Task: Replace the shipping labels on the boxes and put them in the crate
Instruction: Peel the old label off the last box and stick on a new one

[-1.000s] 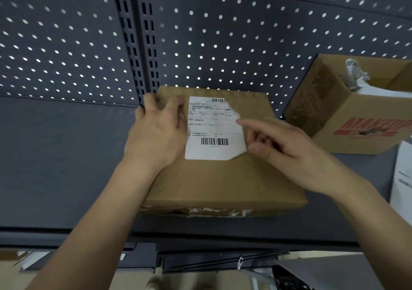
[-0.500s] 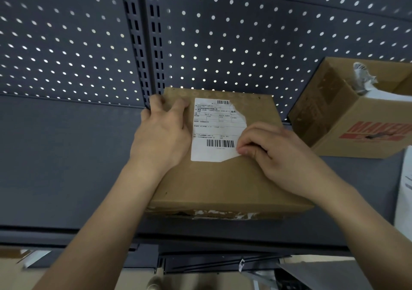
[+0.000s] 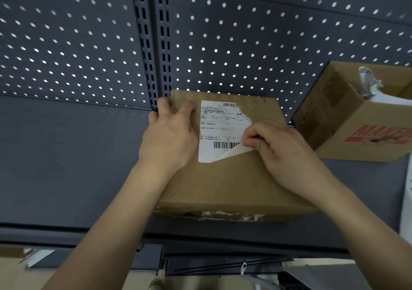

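A flat brown cardboard box (image 3: 231, 185) lies on a dark grey shelf (image 3: 66, 167). A white shipping label (image 3: 219, 131) with barcodes is stuck on its top; the label's upper right corner is torn away. My left hand (image 3: 168, 138) rests on the box's far left corner, with fingers curled over the edge and holding it. My right hand (image 3: 287, 153) pinches the label's lower right corner, which is peeled up and folded back from the cardboard.
An open brown carton (image 3: 354, 120) with red print stands on the shelf to the right, with crumpled paper (image 3: 367, 82) inside. A perforated dark back panel (image 3: 245, 40) rises behind the box. White paper (image 3: 406, 202) shows at the right edge.
My right hand went from pointing at the label's right side to gripping its lower right corner. That corner has now lifted off the box. My left hand stayed in place.
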`<state>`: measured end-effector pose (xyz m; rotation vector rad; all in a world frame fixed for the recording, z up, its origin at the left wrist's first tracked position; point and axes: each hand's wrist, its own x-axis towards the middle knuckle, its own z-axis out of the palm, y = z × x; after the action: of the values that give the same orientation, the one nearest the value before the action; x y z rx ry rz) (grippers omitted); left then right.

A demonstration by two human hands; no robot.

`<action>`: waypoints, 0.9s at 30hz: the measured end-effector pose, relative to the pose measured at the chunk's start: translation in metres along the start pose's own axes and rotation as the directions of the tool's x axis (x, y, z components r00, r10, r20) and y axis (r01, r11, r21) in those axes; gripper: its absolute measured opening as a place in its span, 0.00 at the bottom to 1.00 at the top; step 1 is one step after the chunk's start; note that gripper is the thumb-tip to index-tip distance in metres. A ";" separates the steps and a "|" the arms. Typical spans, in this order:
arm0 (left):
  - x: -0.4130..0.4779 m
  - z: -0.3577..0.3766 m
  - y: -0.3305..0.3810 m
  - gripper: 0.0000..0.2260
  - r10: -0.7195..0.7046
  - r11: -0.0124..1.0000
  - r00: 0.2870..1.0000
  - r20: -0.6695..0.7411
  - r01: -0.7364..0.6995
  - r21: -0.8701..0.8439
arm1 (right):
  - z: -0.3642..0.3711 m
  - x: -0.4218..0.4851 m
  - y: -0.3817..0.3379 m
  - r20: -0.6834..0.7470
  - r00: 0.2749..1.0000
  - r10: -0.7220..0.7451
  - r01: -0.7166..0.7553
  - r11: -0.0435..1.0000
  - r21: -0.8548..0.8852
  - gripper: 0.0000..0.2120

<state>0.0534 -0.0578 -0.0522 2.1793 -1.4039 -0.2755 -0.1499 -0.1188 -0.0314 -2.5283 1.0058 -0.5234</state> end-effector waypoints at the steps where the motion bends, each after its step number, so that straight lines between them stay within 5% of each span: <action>1: 0.000 0.000 0.000 0.23 0.001 1.000 1.000 0.001 -0.001 0.001 | 0.000 0.000 0.000 -0.011 1.000 -0.006 0.007 1.000 0.012 0.06; 5: 0.000 0.000 0.000 0.22 0.006 1.000 1.000 -0.002 -0.006 0.007 | -0.001 -0.005 0.005 -0.024 0.999 -0.040 0.043 0.990 0.131 0.06; 9: 0.001 0.000 -0.001 0.23 0.004 1.000 1.000 0.012 -0.005 0.015 | -0.010 -0.009 0.011 -0.021 0.999 -0.029 0.034 0.947 0.319 0.17; 13: 0.001 0.001 -0.001 0.22 0.006 1.000 1.000 0.007 -0.006 0.022 | -0.008 -0.007 0.003 0.125 0.990 -0.073 0.065 0.996 0.062 0.20; 18: 0.001 0.001 0.000 0.23 0.003 1.000 1.000 0.007 -0.003 0.023 | 0.002 0.000 -0.004 0.051 0.995 -0.086 0.084 0.996 0.043 0.03; 27: 0.000 0.001 0.001 0.22 0.002 1.000 1.000 0.000 -0.002 0.031 | 0.006 -0.001 -0.009 0.021 0.999 -0.045 0.045 0.999 -0.023 0.03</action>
<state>0.0523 -0.0589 -0.0529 2.2024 -1.4187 -0.2547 -0.1425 -0.1103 -0.0325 -2.5769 0.9549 -0.4997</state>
